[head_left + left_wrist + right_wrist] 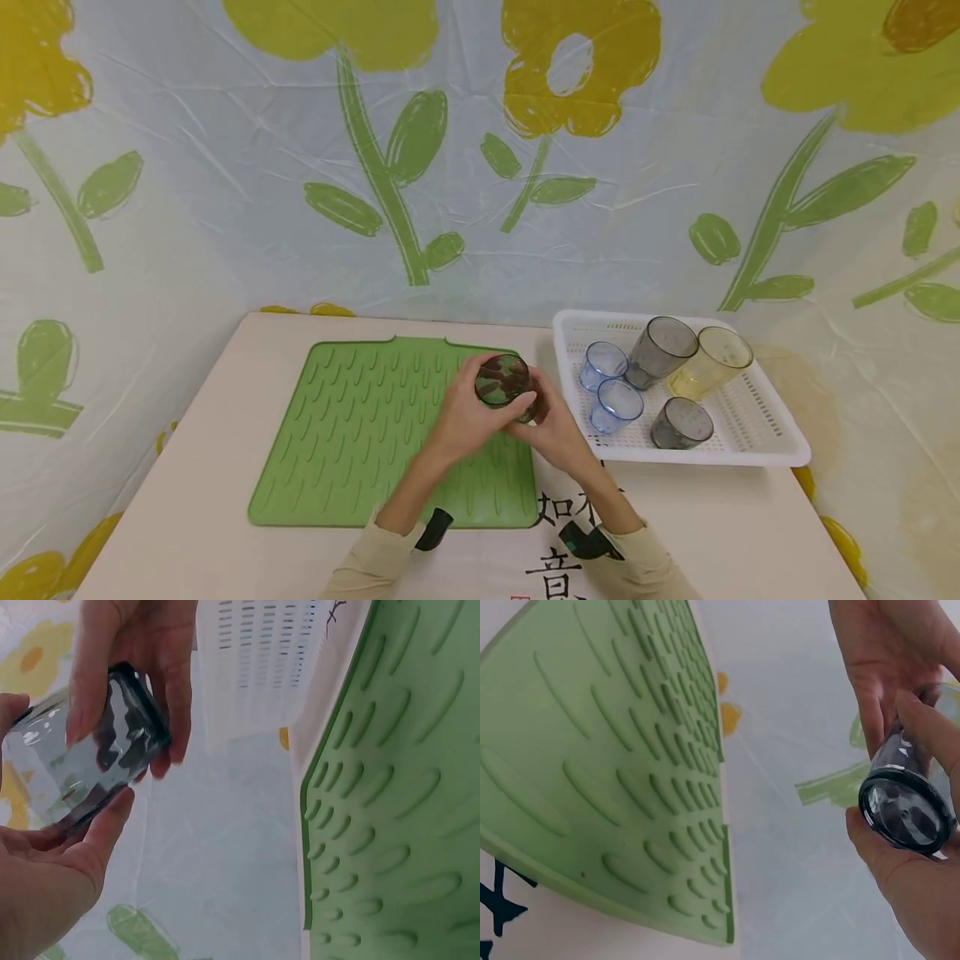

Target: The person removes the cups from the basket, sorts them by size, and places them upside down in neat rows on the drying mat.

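Note:
A grey see-through drinking glass [501, 379] is held up between both hands above the right side of the green drying mat [360, 433]. Its mouth tilts toward the head camera. My left hand [467, 421] grips it from the left, with fingers round its side. From the right, my right hand [553, 427] holds the same glass, its thumb and fingers round the wall. In the left wrist view the glass [90, 757] lies tilted between the fingers of the two hands. The right wrist view shows the thick round base of the glass [905, 811].
Right of the mat stands a white plastic basket [750, 457] with several glasses: two small blue tumblers [617, 407], a tall grey glass [660, 352], a yellow glass [708, 367] and a short grey glass [681, 423]. A flowered cloth [480, 275] hangs behind the table.

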`<action>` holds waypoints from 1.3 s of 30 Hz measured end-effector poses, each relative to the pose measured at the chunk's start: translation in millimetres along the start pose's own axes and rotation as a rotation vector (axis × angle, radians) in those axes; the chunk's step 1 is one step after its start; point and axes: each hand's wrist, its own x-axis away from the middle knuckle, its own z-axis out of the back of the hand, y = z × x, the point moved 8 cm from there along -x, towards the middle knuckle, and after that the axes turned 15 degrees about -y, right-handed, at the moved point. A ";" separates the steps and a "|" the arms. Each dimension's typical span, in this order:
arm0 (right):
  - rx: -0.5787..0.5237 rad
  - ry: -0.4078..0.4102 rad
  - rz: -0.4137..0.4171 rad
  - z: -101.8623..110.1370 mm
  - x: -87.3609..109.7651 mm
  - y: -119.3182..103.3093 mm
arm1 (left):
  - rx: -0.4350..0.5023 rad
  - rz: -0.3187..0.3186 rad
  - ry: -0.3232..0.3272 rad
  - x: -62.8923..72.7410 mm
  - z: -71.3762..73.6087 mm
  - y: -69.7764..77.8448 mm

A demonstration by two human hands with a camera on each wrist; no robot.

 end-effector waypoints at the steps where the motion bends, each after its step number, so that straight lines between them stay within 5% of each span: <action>1: 0.001 0.002 -0.008 1.0 0.1 -0.7 | 0.010 0.000 -0.008 0.8 2.0 0.5; 12: 0.018 -0.055 -0.048 12.7 1.2 -6.0 | 0.080 -0.043 -0.219 6.3 17.2 0.1; 18: -0.019 -0.064 -0.080 19.8 3.8 -12.2 | 0.206 -0.027 -0.357 11.4 20.8 -10.2; 22: -0.079 -0.070 -0.117 19.8 3.5 -16.2 | 0.210 -0.019 -0.419 16.0 22.0 -18.8; 30: -0.138 -0.073 -0.043 11.1 -9.0 -19.6 | -0.018 -0.036 -0.404 16.8 18.8 -30.5; 39: -0.090 -0.061 -0.051 9.7 -15.0 -6.4 | -0.095 -0.055 -0.373 17.2 21.8 -38.3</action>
